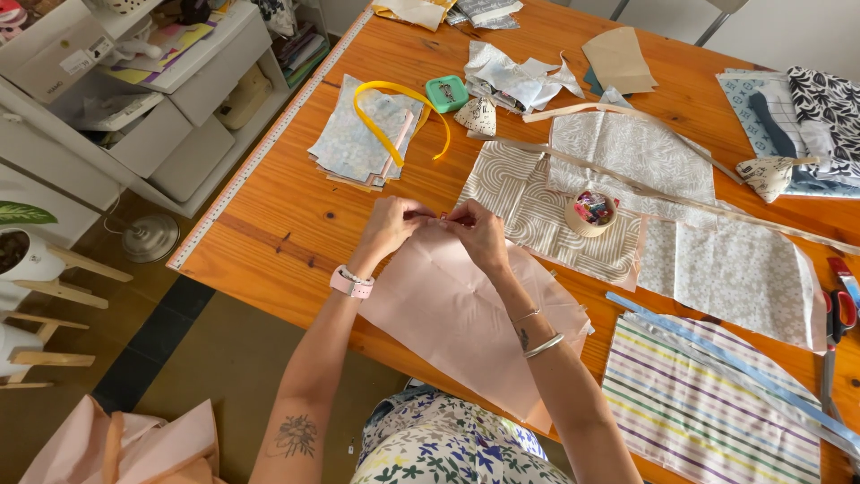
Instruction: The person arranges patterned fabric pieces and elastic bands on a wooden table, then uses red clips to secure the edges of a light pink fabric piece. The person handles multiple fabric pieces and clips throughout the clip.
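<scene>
Both hands meet at the top edge of a pale pink cloth (466,309), a smooth, creased, roughly kite-shaped piece lying on the orange wooden table (296,224). The left hand (387,229) and right hand (477,235) each pinch that edge, fingertips closed on the fabric and nearly touching one another; something small and reddish shows between them, too tiny to identify. The cloth's long axis runs from 11 o'clock at the hands to 5 o'clock, where it hangs over the table's near edge. At 2 o'clock from the hands sits a round tub (590,213) of coloured clips on a beige arch-patterned fabric (528,211). A yellow ribbon (394,112) loops at 11 o'clock.
</scene>
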